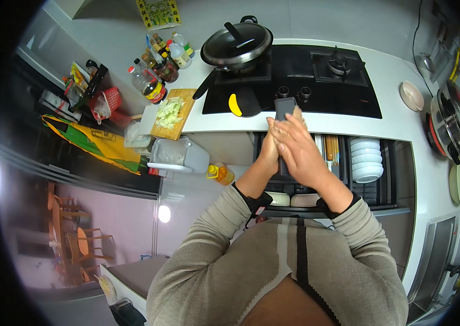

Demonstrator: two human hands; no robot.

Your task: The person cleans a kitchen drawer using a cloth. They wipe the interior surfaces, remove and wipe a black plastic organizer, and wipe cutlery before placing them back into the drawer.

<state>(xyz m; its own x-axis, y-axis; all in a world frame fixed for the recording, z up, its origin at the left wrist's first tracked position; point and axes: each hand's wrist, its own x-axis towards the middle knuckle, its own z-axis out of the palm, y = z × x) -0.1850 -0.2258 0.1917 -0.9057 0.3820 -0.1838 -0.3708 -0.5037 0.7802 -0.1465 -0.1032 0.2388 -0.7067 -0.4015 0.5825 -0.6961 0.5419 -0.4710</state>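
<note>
Above the open drawer, my left hand (269,148) and my right hand (301,153) are pressed together, palm against palm, with the fingers pointing towards the stove. A dark grey oblong object (285,106) shows beyond and below them; whether either hand holds it cannot be told. Ahead stands a black gas stove (299,73) with a lidded pan (238,45) on its left burner. A dark, flat item with a yellow edge (235,105) lies at the stove's front. To the left, chopped pale green vegetable (170,112) rests on a wooden cutting board (181,126).
The open drawer holds stacked white bowls (366,159) and chopsticks (330,147). Sauce bottles (148,85) crowd the left counter. An oil bottle (223,174) stands below, beside a plastic container (179,154). A small bowl (412,96) and a glass-lidded pot (451,118) are at right.
</note>
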